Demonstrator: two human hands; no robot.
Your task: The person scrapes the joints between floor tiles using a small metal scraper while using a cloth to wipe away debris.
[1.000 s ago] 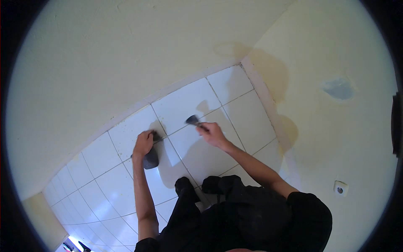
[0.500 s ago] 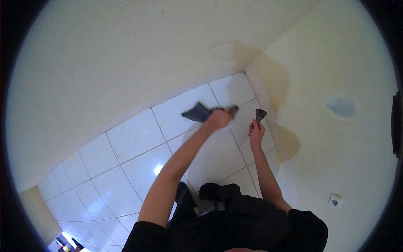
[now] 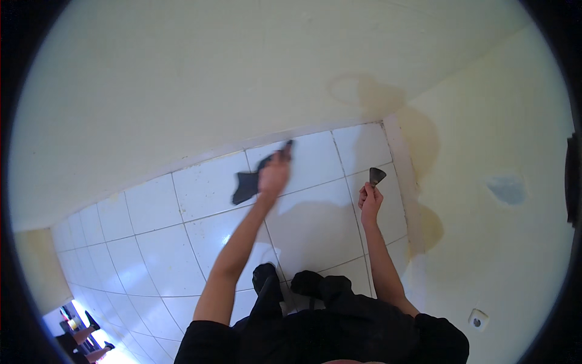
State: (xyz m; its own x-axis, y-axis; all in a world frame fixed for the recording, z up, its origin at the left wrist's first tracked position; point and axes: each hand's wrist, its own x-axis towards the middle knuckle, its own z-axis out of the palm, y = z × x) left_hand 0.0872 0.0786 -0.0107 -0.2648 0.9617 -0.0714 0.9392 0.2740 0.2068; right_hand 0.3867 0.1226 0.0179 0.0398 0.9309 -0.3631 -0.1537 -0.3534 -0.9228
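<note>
My left hand (image 3: 274, 177) swings back leftward from near my right hand (image 3: 370, 203); its dark flared tool (image 3: 244, 188) now slants, wide end down-left, other end toward the long wall (image 3: 230, 79). Over the middle tiles a second ago, my right hand is now nearer the right-hand wall (image 3: 461, 242), its small scraper-like tool (image 3: 377, 176) pointing up instead of up-left. Another person's legs (image 3: 82, 335) show at lower left.

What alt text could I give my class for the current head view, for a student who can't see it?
A person's left hand holds a blurred dark object, probably a spray bottle, and the right hand a small dark fan-shaped tool, over a white tiled floor beside pale walls. A wall socket shows at lower right.
</note>
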